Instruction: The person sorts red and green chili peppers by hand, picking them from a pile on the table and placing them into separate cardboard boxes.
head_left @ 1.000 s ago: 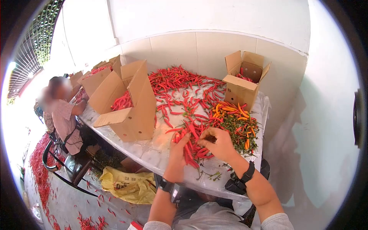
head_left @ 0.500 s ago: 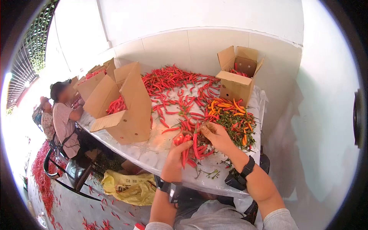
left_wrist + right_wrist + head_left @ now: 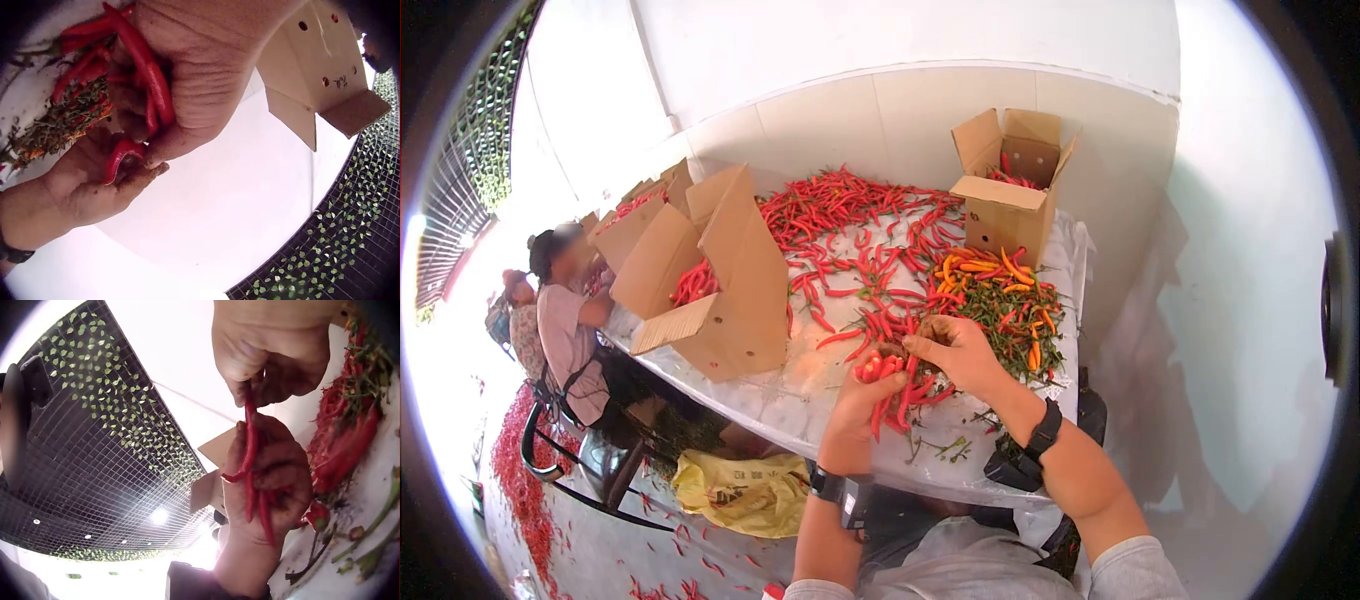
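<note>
Two bare hands at work over a sheeted table (image 3: 805,408). The left hand (image 3: 862,400) has its fingers curled round a bunch of red chilies (image 3: 264,520), whose tips hang out past the palm. The right hand (image 3: 962,352), just beside it, pinches the upper end of a single red chili (image 3: 251,447) between thumb and fingers; the pod runs down against the left hand's fingers. Right of the right hand lies a pile of green stems (image 3: 1022,340), with orange chilies (image 3: 972,267) along its far edge. Stem scraps (image 3: 952,450) lie on the near side of the same hand. Beyond both hands spreads a heap of red chilies (image 3: 830,205). An open carton (image 3: 740,335) stands left of the left hand; a smaller carton (image 3: 1005,222) stands beyond the right hand.
</note>
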A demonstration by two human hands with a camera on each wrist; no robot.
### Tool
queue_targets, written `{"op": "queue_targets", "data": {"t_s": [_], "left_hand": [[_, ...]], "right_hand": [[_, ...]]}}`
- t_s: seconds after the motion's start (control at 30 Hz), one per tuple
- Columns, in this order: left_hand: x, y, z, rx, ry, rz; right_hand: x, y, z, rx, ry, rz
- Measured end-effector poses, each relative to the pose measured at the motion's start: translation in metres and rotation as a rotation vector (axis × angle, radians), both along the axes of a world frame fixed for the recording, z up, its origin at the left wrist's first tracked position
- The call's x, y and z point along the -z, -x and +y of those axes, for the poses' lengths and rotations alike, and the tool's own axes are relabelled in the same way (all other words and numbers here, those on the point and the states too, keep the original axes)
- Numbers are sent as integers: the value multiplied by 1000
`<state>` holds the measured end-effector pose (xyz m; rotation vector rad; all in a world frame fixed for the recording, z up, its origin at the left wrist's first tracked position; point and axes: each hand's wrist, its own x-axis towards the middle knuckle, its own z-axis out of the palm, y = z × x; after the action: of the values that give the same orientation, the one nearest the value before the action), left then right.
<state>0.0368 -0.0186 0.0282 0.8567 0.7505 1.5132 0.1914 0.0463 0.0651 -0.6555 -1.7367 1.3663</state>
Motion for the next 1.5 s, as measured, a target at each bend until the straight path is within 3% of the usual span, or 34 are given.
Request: {"op": "queue_targets", "data": {"t_s": [0.17, 0.27, 0.37, 0.47, 0.57, 0.67, 0.77, 0.87, 0.93, 0.97, 1.07, 1.17, 1.27, 1.4, 1.5], "left_hand": [[1, 0, -1, 3, -2, 5], [1, 1, -2, 60, -71, 8], [-9, -4, -8, 59, -61, -18], [-6, -3, -8, 28, -52, -11], [1, 3, -5, 42, -45, 45], [-5, 1, -8, 60, -91, 19], [-17, -10, -16, -171, 19, -137], [9, 16, 0, -8, 53, -386], [12, 20, 5, -7, 54, -534], [13, 20, 7, -8, 55, -609], [13, 22, 11, -59, 100, -682], [21, 27, 17, -81, 45, -687], [22, 28, 18, -53, 9, -707], [22, 27, 18, -97, 6, -693], [20, 25, 17, -131, 10, -709]], "right_hand": [[3, 1, 3, -66, 75, 58], [4, 6, 1, -92, 423, 158], [-4, 3, -6, -180, 605, 213], [-2, 4, -5, -198, 613, 226], [15, 0, 13, -273, 784, 352], [-1, -8, 9, -215, 834, 464], [6, -11, 21, 218, 304, 217], [15, -22, 38, 647, -301, -27], [5, -30, 35, 931, -653, -180], [-1, -32, 31, 928, -572, -234], [16, -34, 41, 730, -755, -392], [26, -18, 31, 523, -706, -701], [28, -9, 18, 473, -828, -876], [38, -10, 23, 288, -875, -771], [30, -15, 27, 107, -824, -849]]}}
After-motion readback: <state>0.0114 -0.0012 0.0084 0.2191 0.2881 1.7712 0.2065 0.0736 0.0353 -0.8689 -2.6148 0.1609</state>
